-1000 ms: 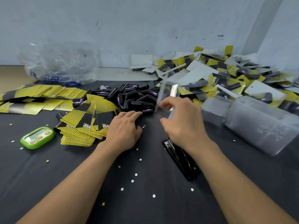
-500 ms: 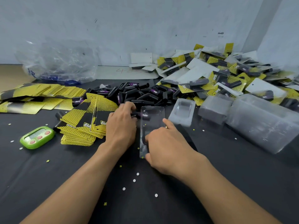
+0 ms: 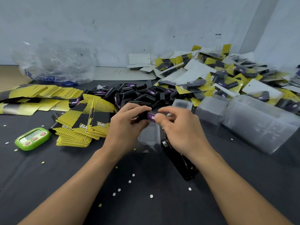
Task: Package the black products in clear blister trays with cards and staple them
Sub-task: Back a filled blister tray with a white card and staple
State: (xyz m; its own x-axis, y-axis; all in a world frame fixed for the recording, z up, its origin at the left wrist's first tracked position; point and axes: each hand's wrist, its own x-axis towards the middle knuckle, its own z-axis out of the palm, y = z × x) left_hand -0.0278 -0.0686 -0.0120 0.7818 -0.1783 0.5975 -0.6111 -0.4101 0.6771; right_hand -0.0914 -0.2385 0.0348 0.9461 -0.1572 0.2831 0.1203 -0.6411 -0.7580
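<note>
I have the black product [image 3: 148, 116] held between both hands over the middle of the worktop [image 3: 146, 208]. The left hand [image 3: 128, 125] curls its fingers round the plain black end, and the right hand [image 3: 180, 132] pinches the purple-labelled end between thumb and forefinger. Its long axis runs side to side, from one hand to the other. The clear blister tray [image 3: 148, 138] lies flat on the worktop directly beneath, just nearer to me than the product. As far as I can tell through the glare, it runs lengthwise away from me, toward the far edge. I judge that the product must turn roughly crosswise before it drops into the pocket. Both hands are equally close. The stapler [image 3: 180, 164] lies under my right wrist, touching the tray's right side.
</note>
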